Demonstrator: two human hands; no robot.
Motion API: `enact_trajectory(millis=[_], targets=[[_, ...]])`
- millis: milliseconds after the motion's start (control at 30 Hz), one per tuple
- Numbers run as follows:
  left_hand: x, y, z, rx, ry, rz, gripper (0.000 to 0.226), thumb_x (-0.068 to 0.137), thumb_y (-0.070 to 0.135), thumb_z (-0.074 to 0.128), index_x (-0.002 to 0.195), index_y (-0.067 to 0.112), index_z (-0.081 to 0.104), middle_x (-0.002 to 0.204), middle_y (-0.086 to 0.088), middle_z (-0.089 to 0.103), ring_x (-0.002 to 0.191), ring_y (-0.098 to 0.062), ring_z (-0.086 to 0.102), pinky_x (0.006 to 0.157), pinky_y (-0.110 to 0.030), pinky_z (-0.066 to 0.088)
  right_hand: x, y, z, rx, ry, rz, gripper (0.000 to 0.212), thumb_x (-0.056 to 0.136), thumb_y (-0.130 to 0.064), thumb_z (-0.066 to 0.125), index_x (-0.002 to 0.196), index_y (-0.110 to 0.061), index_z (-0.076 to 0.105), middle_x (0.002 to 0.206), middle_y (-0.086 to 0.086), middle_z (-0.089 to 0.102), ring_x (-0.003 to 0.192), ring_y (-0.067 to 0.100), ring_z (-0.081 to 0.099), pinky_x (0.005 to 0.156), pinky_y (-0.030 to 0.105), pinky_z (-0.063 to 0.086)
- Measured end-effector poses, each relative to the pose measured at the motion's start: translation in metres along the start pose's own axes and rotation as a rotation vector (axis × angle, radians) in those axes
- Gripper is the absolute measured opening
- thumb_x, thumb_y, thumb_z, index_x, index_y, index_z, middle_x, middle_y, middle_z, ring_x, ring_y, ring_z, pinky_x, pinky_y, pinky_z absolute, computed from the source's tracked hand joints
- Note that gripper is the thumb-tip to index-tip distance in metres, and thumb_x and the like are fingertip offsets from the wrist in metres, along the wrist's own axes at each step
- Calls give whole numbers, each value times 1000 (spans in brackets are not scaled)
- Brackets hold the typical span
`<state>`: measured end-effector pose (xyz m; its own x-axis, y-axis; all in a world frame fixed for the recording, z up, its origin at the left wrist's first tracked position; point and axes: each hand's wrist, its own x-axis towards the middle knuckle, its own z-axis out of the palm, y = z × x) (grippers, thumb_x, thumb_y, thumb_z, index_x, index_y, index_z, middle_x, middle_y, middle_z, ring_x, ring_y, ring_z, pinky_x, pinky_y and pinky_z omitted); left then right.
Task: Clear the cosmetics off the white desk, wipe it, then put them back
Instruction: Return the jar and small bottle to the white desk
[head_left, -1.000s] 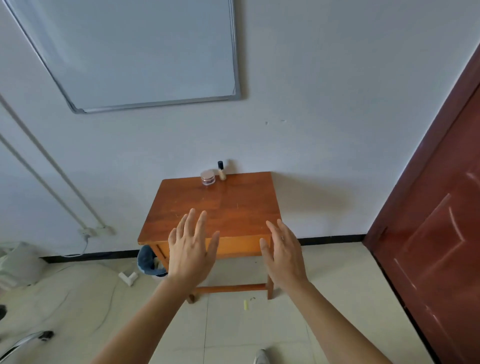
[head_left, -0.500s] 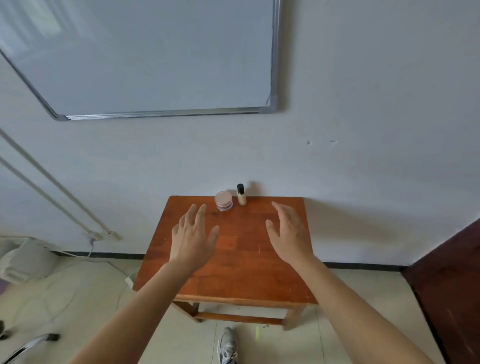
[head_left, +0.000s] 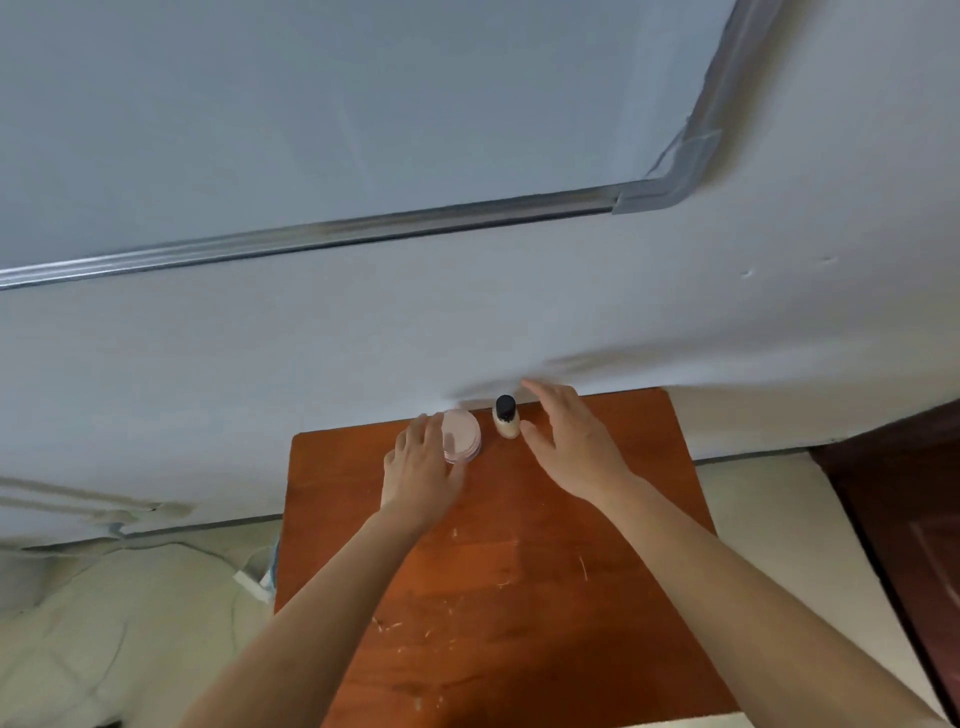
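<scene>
A round pink jar (head_left: 463, 434) and a small beige bottle with a black cap (head_left: 506, 417) stand at the far edge of a scratched brown wooden table (head_left: 519, 597), against the wall. My left hand (head_left: 421, 470) is open, its fingers touching the jar's left side and partly covering it. My right hand (head_left: 569, 441) is open just to the right of the bottle, thumb close to it, not closed on it. No white desk is in view.
A whiteboard (head_left: 311, 114) hangs on the white wall above the table. A dark red door (head_left: 914, 519) is at the right. Cables and a white plug (head_left: 249, 584) lie on the floor to the left.
I have come closer to the table. Both hands have moved forward from the table's middle to the far edge, the left onto the jar, the right beside the bottle.
</scene>
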<state>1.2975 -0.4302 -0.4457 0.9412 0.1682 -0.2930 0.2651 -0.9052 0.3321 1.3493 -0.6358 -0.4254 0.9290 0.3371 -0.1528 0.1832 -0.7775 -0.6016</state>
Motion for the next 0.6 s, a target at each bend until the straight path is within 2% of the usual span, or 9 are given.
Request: enact_trajectory(millis=[133,267,433,500,600], targets=[[25,-12,19,-58,-57,43,67,92,45,58,146,19,30,151,-4,35,137,-26,34,107,-44,36,25,1,31,-15,-19,-7,49,101,-44,44,148,-34,31,133,-5,48,119,13,52,94,29,48],[39,-19,31,-107,-65,95,79,88,47,62,151,22,21,149,-3,37,136,-25,37,108,-43,37,30,2,50,32,1,6,40,99,-35,51,138,-31,41,130,-5,54,111,11,58,90,29,52],[43,-24,39,-169,1,46,76,83,47,68,145,26,31,134,1,50,120,-20,50,89,-38,51,25,3,62,53,57,4,23,100,-25,52,122,-24,48,112,-5,60,84,14,65,70,35,57],[39,-23,42,-189,23,29,72,80,45,70,141,26,36,130,2,52,117,-20,52,85,-35,52,20,5,63,54,69,17,23,101,-22,50,124,-24,48,115,-5,60,83,15,65,71,36,57],[32,-20,46,-212,38,19,72,78,44,73,139,26,39,130,2,53,117,-20,52,85,-34,51,3,10,62,45,87,53,37,101,-19,50,138,-23,43,128,0,58,93,17,67,78,32,57]])
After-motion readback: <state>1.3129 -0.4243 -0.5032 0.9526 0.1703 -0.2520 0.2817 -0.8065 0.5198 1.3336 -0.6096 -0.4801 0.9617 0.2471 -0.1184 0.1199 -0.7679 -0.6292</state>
